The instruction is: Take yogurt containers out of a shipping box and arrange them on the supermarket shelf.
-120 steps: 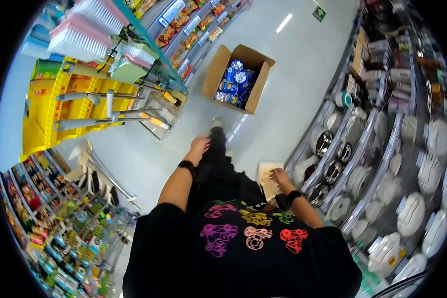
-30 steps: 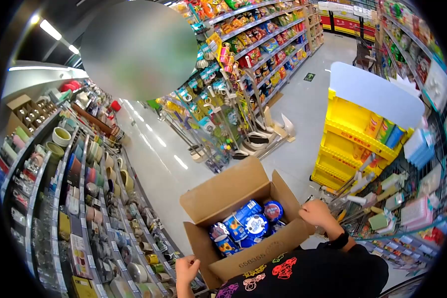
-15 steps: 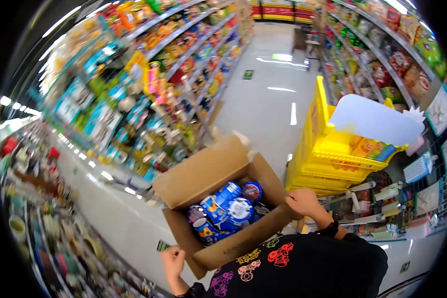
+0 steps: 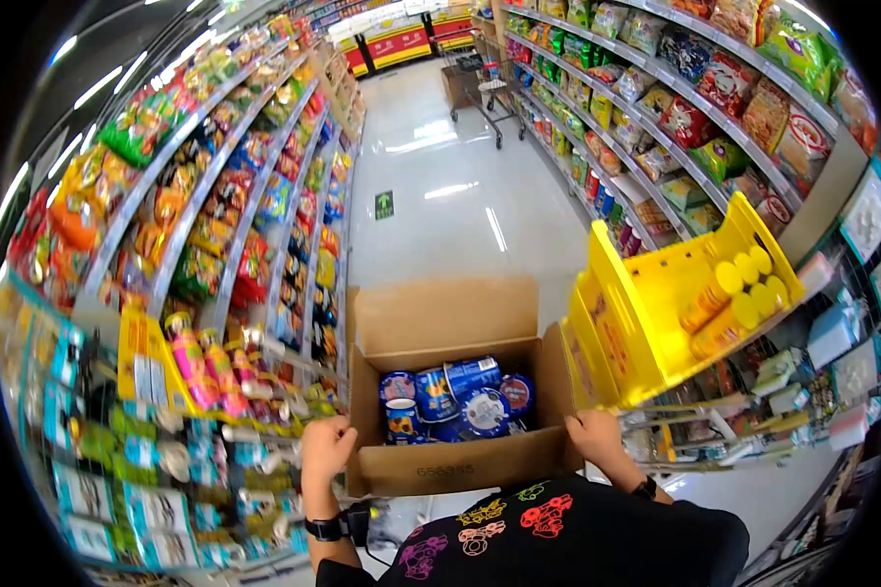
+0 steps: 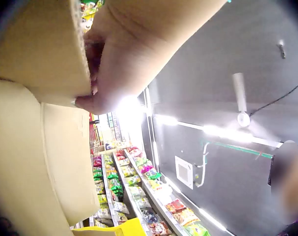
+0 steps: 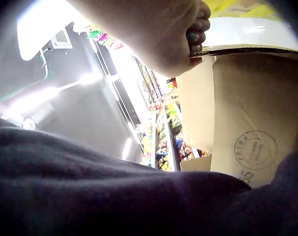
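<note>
In the head view a brown cardboard box (image 4: 460,472) hangs in front of the body, its far flap standing up. Several blue tubs (image 4: 486,411) with round lids lie jumbled inside it. My left hand (image 4: 328,450) grips the box's left edge; in the left wrist view the thumb and fingers of that hand (image 5: 131,49) lie on either side of the cardboard wall (image 5: 36,54). On the opposite edge, my right hand (image 4: 599,442) holds on. The right wrist view shows its curled fingers (image 6: 199,29) over the edge, beside the box's stamped wall (image 6: 247,108).
A yellow display stand (image 4: 646,313) rises close to the box's right side. Hanging goods (image 4: 215,377) crowd the left. Ahead, an aisle floor (image 4: 431,210) runs between snack shelves (image 4: 220,210), with a shopping cart (image 4: 489,93) farther along on the right.
Four seconds ago the box stood on the floor and neither hand touched it; now both hands carry it. Over the last second the view has swung right, to face along the snack aisle.
</note>
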A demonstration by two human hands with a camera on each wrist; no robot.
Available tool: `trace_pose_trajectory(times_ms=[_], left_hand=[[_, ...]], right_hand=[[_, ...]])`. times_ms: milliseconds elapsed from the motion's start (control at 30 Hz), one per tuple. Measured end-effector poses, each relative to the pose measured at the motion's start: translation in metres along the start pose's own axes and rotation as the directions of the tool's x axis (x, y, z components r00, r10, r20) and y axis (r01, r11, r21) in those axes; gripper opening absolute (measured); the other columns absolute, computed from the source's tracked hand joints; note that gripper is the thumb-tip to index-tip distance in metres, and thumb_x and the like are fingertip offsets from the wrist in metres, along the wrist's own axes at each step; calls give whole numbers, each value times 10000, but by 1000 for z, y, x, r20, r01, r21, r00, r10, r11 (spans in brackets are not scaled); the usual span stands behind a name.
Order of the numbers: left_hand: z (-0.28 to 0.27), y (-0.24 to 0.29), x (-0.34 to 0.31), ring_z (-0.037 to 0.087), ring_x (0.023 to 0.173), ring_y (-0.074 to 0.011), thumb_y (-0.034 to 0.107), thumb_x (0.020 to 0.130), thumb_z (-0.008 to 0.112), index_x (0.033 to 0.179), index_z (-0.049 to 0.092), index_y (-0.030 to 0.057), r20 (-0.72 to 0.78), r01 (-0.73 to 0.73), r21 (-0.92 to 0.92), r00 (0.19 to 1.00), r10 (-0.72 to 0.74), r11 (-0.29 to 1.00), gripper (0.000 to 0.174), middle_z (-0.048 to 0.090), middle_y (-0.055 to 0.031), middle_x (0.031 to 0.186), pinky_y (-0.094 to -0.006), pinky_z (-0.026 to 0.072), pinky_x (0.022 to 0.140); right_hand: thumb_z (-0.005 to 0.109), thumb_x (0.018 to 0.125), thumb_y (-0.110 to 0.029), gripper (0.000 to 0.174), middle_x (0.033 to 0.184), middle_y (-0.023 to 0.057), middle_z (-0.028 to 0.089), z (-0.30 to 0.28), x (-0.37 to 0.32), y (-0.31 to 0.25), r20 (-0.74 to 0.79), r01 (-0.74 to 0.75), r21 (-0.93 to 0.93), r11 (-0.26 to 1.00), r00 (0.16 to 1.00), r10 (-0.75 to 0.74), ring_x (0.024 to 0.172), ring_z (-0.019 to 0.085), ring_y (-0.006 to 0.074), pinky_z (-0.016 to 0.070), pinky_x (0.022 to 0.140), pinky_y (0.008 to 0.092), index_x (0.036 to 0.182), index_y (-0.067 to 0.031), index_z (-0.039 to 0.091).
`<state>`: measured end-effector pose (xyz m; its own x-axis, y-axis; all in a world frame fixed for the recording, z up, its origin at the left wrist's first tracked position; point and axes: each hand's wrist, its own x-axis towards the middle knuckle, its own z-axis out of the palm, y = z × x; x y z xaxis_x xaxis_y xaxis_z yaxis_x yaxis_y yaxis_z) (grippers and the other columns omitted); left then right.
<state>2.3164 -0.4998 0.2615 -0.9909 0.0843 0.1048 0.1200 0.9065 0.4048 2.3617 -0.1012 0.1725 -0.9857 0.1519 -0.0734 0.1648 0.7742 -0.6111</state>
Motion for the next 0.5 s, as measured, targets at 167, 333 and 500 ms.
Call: trace_pose_trajectory(times_ms=[167,333,500], left_hand=[[15,-30,147,535,615,-378,210,698,547,599,529,29,37,-89,267,996,82,960,208,536,-186,615,-452,419,557],[16,-35,259,516,654,-379,158,707,534,635,499,-1,51,-156,111,987,152,981,178,509,-192,661,-436,401,561],[17,-15,374,504,628,-351,121,713,532,617,457,3,-3,-285,86,958,286,955,170,479,-163,623,-428,379,548]], right_hand=[[489,782,-289,349,634,239,542,27,84,-24,53,-69,51,996,996,66,614,538,406,402,558,486,622,13,559],[526,790,-278,379,563,225,490,25,143,-52,34,-207,199,958,978,205,516,501,350,359,493,435,601,50,505],[571,783,-241,374,487,180,440,49,211,-46,-67,-321,384,866,925,373,429,428,227,328,444,372,572,53,475]])
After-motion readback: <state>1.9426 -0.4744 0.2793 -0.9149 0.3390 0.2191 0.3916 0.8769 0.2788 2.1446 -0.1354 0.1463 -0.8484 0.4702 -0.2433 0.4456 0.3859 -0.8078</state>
